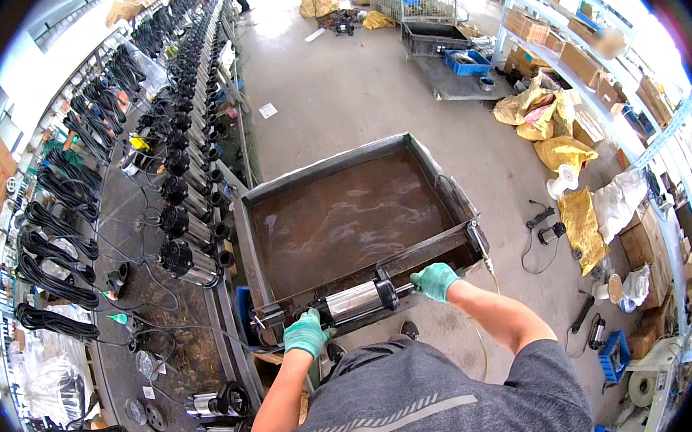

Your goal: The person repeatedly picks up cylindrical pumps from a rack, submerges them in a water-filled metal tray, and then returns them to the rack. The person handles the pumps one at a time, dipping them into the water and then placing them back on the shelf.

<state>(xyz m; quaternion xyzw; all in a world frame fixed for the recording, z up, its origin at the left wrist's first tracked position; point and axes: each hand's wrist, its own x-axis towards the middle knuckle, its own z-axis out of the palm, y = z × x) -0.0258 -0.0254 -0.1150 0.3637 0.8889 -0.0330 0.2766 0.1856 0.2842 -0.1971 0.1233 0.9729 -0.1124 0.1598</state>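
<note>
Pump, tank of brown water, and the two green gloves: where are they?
pump (355, 301), head view, shiny steel body
tank (251, 248), head view, left metal wall
left hand (305, 334), head view, glove back
right hand (434, 280), head view, glove back

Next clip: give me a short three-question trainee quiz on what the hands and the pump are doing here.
1. True or false: both gloved hands grip the steel pump lying across the near rim of the water tank.
2. What fills the tank? A. clear water B. murky brown water C. sand
3. On which side of the tank does the bench with the row of finished pumps stand?

Key:
1. True: left hand at one end, right hand at the other.
2. B
3. The person's left.
</note>
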